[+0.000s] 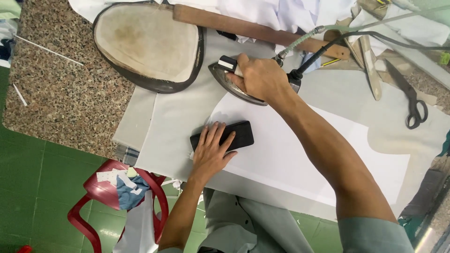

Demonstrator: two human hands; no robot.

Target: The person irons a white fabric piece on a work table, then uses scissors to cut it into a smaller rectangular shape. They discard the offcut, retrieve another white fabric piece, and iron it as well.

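The right hand (260, 77) grips the grey metal iron (234, 82) on the white fabric sheet (300, 154), beside a padded oval pressing board (147, 44). The left hand (211, 152) lies open on a black rectangular block (239, 133). Black scissors (412, 100) rest well apart on the surface (65, 93).

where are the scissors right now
In the head view the scissors lie at the far right of the table, beyond the right hand gripping the iron.
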